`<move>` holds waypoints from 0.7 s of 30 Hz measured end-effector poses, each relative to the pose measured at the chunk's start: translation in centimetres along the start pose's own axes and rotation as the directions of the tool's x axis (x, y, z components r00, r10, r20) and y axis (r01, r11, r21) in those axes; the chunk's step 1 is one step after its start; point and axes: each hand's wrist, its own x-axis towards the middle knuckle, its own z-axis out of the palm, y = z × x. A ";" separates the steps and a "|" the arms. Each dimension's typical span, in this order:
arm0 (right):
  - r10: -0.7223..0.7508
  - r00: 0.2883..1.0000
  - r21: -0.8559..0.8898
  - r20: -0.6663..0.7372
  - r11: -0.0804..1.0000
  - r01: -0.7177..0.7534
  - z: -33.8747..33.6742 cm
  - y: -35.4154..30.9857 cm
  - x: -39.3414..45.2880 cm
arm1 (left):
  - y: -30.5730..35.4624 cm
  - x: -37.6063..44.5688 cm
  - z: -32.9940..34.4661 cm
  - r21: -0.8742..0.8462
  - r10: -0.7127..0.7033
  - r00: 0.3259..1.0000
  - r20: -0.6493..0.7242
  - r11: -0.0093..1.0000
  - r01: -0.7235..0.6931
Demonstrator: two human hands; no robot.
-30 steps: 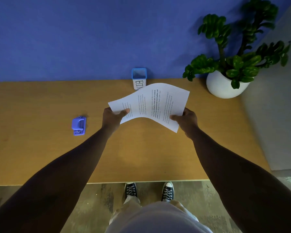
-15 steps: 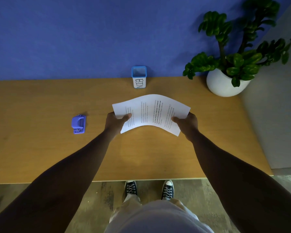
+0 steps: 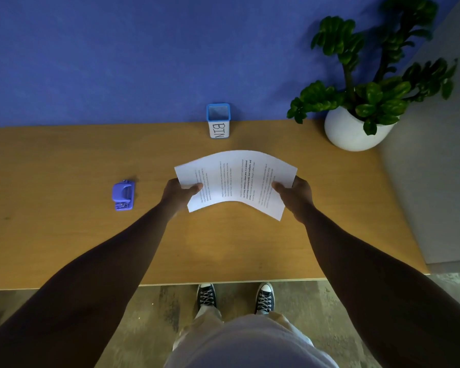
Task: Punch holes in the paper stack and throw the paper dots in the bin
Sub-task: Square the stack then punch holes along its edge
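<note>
Left of left hand [image 3: 179, 196]: hole punch [image 3: 123, 195], long axis probably front-back (left hand nearer); right hand [image 3: 294, 196] likewise pinching paper stack [image 3: 235, 181].

One view only: head camera, wide-angle, worn high, looking forward and steeply down. Faces blue wall [image 3: 117, 54] across desk [image 3: 64, 248]; wall fills far, upper part of frame. Straight lines bow toward edges. Own arms enter from near corners, left hand [image 3: 177, 193] and right hand [image 3: 296, 199] near centre, close to lens. Shoes [image 3: 206, 298] and floor [image 3: 149, 309] visible below near desk edge, so camera sits above and just behind that edge. Bin [image 3: 218, 120] far centre, plant [image 3: 361, 88] far right, punch [image 3: 123, 195] left. No second view to overlap.
</note>
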 end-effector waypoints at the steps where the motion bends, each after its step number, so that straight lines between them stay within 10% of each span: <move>1: -0.011 1.000 0.004 0.002 1.000 0.011 -0.1 -0.2 0.0 | 0.3 0.0 0.0 -0.005 0.017 1.000 -0.009 1.000 -0.017; 21: 0.134 0.991 0.531 -0.013 0.841 -0.107 -1.1 -1.4 0.0 | 4.2 0.5 -0.8 -0.560 -0.139 0.981 -0.132 0.828 0.041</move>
